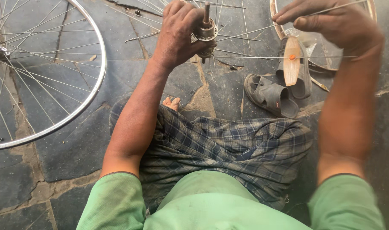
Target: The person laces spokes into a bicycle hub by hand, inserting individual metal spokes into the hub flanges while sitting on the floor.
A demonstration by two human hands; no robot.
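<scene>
My left hand [177, 30] grips a metal wheel hub [206, 30] with its axle pointing up. Thin steel spokes [245, 55] fan out from the hub in several directions. My right hand [331, 21] is raised at the upper right and pinches one long spoke [262, 29] between thumb and fingers; that spoke runs back toward the hub. The right hand is blurred. I sit cross-legged on a stone floor, with a checked cloth over my legs and a bare toe showing beneath the left forearm.
A complete spoked bicycle wheel [90, 91] lies on the stone floor at left. A pair of dark sandals [273, 97] sits at the right, near another rim [279, 30] at the top right. Cracks run between the stone slabs.
</scene>
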